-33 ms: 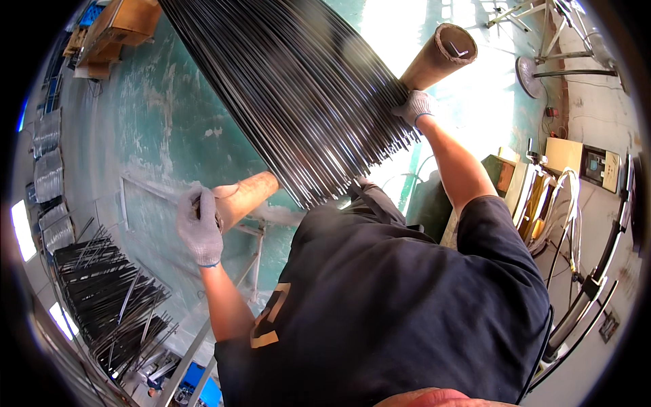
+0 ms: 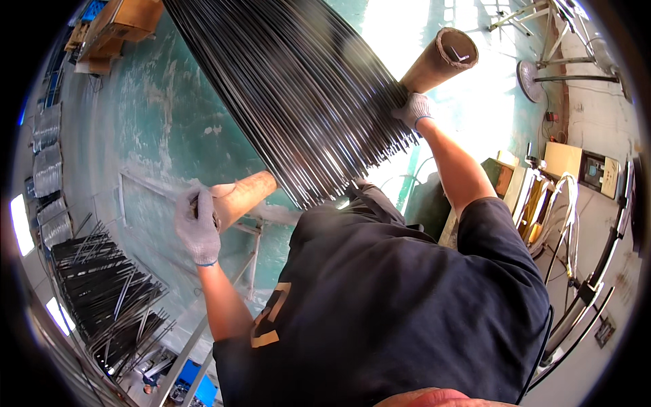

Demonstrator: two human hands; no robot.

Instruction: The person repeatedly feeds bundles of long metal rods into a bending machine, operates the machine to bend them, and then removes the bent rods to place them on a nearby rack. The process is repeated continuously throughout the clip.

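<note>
A wide sheet of thin black rods [image 2: 298, 102] fans away from me, its uneven ends near my waist. Beneath the rods runs a brown cardboard tube [image 2: 434, 64], whose hollow end with a small metal piece inside shows at the far right. Its other end [image 2: 247, 195] sticks out at the left. There my left hand [image 2: 198, 227], in a grey knit glove, is closed round the tube's end. My right hand [image 2: 412, 110], gloved too, is closed at the near side of the tube, against the rods' right edge. Its fingertips are hidden.
Under the rods is a worn green surface [image 2: 169, 129]. A metal frame [image 2: 254, 261] stands beside my left arm. More black rods [image 2: 102, 285] are piled at the lower left, below wrapped bundles [image 2: 47, 166]. Cardboard boxes [image 2: 122, 27] sit far left; cables [image 2: 566, 210] hang at the right.
</note>
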